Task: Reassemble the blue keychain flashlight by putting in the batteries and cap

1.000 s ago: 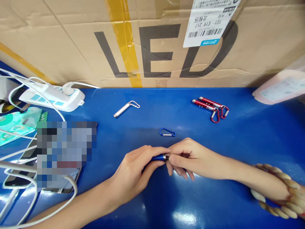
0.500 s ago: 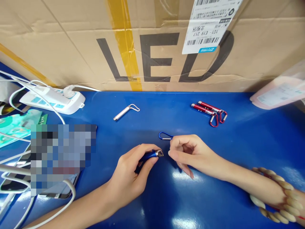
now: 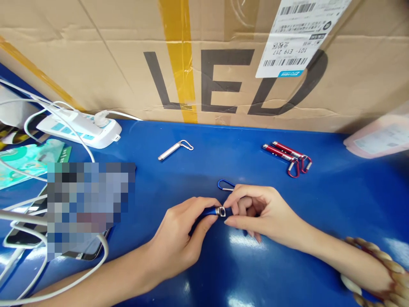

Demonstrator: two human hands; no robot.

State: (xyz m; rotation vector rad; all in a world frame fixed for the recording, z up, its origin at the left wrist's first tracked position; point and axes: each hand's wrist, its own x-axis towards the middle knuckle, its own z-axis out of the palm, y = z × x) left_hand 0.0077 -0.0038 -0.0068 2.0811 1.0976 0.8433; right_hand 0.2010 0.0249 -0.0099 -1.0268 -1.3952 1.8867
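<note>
In my left hand (image 3: 188, 230) is a slim blue penlight body (image 3: 209, 211), pinched between thumb and fingers. Its silver end (image 3: 221, 211) points right and shows an opening. The fingertips of my right hand (image 3: 255, 211) are curled right at that end, thumb below and index finger above; whatever they pinch is hidden. A blue carabiner clip (image 3: 225, 186) shows just behind the right index finger, and I cannot tell whether it lies on the table or hangs from something in that hand.
A silver penlight (image 3: 169, 151) with a clip lies behind my hands on the blue table (image 3: 204, 145). Two red penlights (image 3: 283, 152) are to the right. A power strip (image 3: 79, 130), white cables and a phone (image 3: 92, 251) crowd the left. A cardboard box (image 3: 111, 64) stands behind; a pink container (image 3: 377, 138) is at far right.
My right fingertips have come to the silver end of the blue penlight, closing the gap between the hands. The whole view has shifted slightly.
</note>
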